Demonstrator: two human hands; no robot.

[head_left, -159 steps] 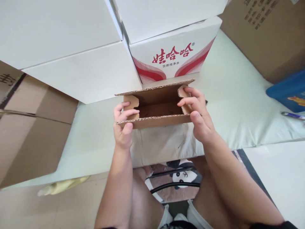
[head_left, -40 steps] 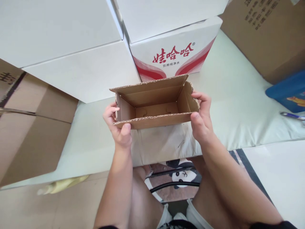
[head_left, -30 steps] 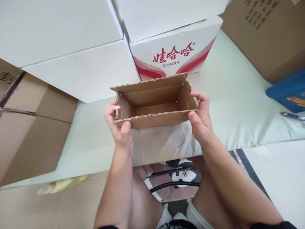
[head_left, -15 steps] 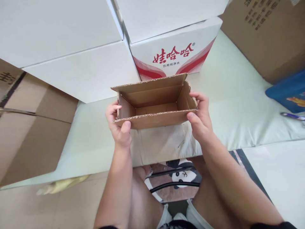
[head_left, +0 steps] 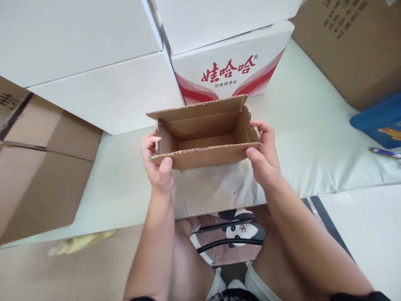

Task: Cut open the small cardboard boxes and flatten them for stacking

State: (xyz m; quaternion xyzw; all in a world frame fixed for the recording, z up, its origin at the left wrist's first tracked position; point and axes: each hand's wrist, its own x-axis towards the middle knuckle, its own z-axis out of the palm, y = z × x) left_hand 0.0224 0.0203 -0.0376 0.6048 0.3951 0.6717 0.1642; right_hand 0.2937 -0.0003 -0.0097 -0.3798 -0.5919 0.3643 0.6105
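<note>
A small brown cardboard box (head_left: 203,121) stands open-topped on the pale mat (head_left: 300,125), its flaps upright. My left hand (head_left: 156,165) grips its left end, thumb on the near wall and fingers curled round the side. My right hand (head_left: 265,156) grips the right end the same way, thumb on the near wall, fingers along the side flap. The inside of the box looks empty.
Large white cartons (head_left: 94,62) are stacked behind, one with red Chinese lettering (head_left: 228,62). Brown cartons stand at the left (head_left: 40,167) and far right (head_left: 354,42). A blue container (head_left: 379,121) and a pen (head_left: 385,152) lie at the right. My knees and a panda-print stool (head_left: 238,234) are below.
Five seconds ago my fingers were folding the end flaps inward over the opening. Now the flaps stand up and both hands hold the box's ends. Almost nothing has moved in the last second.
</note>
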